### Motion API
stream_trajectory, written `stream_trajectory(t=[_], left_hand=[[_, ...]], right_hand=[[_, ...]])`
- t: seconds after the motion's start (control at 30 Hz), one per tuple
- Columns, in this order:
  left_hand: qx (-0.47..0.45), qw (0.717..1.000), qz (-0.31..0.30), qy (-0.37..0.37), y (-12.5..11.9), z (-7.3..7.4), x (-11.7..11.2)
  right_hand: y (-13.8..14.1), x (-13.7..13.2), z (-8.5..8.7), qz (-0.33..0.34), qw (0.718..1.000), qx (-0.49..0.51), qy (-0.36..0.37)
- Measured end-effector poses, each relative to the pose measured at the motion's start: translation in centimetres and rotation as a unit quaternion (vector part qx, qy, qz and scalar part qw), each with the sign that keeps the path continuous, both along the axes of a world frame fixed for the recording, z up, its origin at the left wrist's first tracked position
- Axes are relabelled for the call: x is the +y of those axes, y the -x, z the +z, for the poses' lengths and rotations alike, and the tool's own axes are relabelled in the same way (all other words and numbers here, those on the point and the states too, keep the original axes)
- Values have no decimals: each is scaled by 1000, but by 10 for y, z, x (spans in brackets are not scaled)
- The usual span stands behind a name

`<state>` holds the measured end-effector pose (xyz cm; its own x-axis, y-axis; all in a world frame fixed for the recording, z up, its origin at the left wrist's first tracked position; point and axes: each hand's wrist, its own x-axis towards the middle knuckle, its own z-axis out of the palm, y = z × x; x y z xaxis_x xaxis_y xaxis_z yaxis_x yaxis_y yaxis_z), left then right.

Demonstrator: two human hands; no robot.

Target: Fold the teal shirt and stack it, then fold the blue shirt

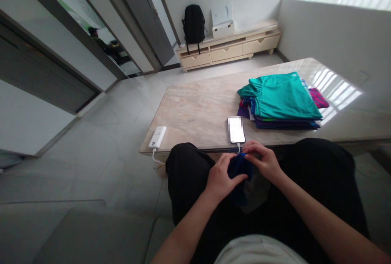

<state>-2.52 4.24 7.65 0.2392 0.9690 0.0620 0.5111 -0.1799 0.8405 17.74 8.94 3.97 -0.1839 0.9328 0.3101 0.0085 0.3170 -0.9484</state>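
A dark blue piece of cloth (pixel 240 168) hangs between my hands above my lap, just past the table's near edge. My left hand (pixel 221 177) grips its left side, with the thumb pointing right across the front. The fingertips of my right hand (pixel 265 161) pinch the cloth's upper right edge. Its lower part drops between my knees and blends into the dark there. Just beyond my hands, a phone (pixel 236 130) with a bright, blurred-out screen lies on the table, a white cable plugged into its near end.
On the marble-patterned table (pixel 195 109), a stack of folded clothes with a green garment (pixel 287 95) on top sits at right. A white power bank (pixel 157 137) with a cable lies near the left corner. A backpack (pixel 194 24) stands on the low cabinet (pixel 227 52). A person (pixel 105 44) appears far left.
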Motion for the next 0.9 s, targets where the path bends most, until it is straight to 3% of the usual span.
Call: stream_trajectory(t=[0.1,0.2,0.3,0.4,0.5,0.6,0.7,0.77,0.83,0.9], left_hand=[[65,998,9,-7,5,-5,-2],[28,999,30,-25,12,-6,-4],[-22,996,59,-56,15,-2,-7],[-52,993,58,-88,15,9,-13],[-61,990,13,-128,15,33,-21],[-79,987,-37,-138,23,74,-29],[-116,980,-88,-135,38,119,-35],[-166,969,-124,-135,50,140,-36],[-239,950,-160,-117,58,147,-32],[-334,916,-213,-70,59,140,-25]], right_hand=[[-1,-7,0,-26,999,-29,-15],[-2,-15,-2,-54,995,-70,-37],[1,-21,-6,-123,984,-101,-78],[5,-25,-10,-201,964,-106,-135],[4,-28,1,-241,940,-93,-225],[-6,-30,40,-203,921,-92,-319],[-21,-33,104,-119,901,-149,-390],[-28,-39,148,-60,871,-217,-436],[-30,-50,183,-10,869,-248,-428],[-29,-68,205,31,901,-239,-361]])
